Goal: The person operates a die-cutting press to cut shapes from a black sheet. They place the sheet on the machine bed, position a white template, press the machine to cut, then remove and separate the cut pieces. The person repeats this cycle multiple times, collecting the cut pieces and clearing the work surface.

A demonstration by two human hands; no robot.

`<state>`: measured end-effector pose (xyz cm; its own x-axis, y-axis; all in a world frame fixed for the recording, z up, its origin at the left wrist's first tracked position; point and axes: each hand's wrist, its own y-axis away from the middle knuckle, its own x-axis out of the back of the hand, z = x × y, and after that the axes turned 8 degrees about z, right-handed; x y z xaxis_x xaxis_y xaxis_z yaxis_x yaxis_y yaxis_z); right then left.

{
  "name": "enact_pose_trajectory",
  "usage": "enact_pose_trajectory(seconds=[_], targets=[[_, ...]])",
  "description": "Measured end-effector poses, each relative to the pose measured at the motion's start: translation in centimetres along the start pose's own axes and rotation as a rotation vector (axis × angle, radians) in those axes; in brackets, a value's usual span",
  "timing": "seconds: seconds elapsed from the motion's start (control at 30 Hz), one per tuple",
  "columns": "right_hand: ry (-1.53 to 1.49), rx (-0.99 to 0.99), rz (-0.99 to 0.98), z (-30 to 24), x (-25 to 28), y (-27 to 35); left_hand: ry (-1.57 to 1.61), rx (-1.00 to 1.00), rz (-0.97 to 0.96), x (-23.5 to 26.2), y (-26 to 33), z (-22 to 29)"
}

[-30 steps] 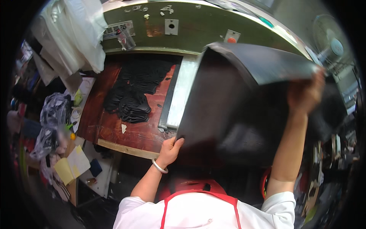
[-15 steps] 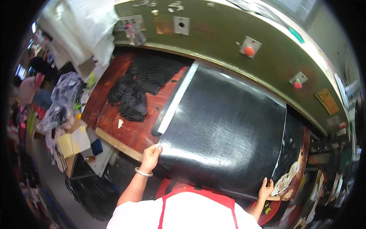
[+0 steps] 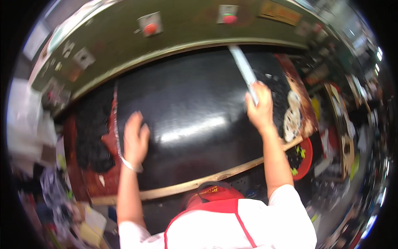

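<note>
One wide black sheet (image 3: 186, 103) lies across the middle of the red tabletop (image 3: 101, 182), with light glaring off its centre. The person's left grip (image 3: 136, 141) is released, the fingers stretched forward and the thumb apart, over the sheet near its left edge; whether it touches the sheet, I cannot tell. A pale bracelet (image 3: 132, 166) rings that wrist. The right grip (image 3: 260, 106) is clenched around the near end of a long pale bar (image 3: 243, 68), which points toward the green panel (image 3: 186, 25) at the back. Blurred black pieces (image 3: 93, 141) lie left of the sheet. On the right, beyond the bar, is a whitish piece with holes (image 3: 292, 118), and a red tub (image 3: 306, 162) sits below the tabletop's front edge.
</note>
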<state>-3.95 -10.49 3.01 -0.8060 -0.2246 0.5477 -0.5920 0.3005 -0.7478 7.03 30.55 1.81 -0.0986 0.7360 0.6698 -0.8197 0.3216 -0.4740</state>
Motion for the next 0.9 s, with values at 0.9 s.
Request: enact_pose_trajectory(seconds=[0.9], targets=[[-0.272, -0.969, 0.167, 15.9, 13.5, 9.2, -0.582, 0.001, -0.278, -9.5, -4.2, 3.9]])
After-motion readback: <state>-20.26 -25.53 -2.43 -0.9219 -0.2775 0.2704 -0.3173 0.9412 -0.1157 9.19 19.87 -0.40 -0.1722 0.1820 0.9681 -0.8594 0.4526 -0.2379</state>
